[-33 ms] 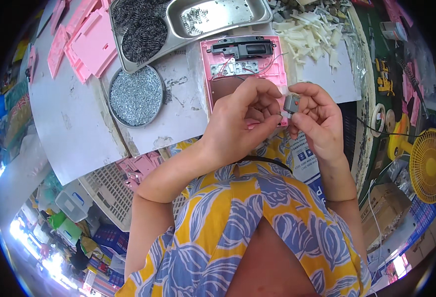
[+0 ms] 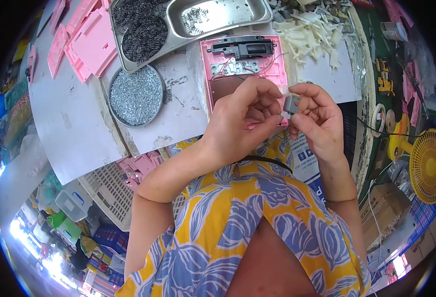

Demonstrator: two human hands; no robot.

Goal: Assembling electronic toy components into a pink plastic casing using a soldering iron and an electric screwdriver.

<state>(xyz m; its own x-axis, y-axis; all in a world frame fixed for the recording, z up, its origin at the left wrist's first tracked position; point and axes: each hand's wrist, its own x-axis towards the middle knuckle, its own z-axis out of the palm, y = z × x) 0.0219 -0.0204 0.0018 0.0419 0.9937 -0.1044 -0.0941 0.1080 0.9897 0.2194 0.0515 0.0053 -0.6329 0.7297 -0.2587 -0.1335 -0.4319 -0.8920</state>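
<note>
My right hand (image 2: 322, 121) pinches a small grey metal block like a little motor (image 2: 292, 104), with an orange spot on its side. At the motor's lower end sits a tiny white piece (image 2: 285, 115). The thumb tip of my left hand (image 2: 240, 116) presses on that white piece; its other fingers are curled. Just beyond both hands lies a pink plastic housing (image 2: 283, 74), open side up. Inside it are a black mechanism (image 2: 243, 47), a metal plate (image 2: 235, 68) and thin wires. My hands cover the housing's near part.
A steel tray (image 2: 218, 27) of black springs (image 2: 143, 42) stands at the back. Left of the housing is a round dish of screws (image 2: 135, 96). White plastic parts (image 2: 312, 37) are heaped at back right, pink panels (image 2: 94, 44) at back left. A yellow fan (image 2: 426, 166) stands right.
</note>
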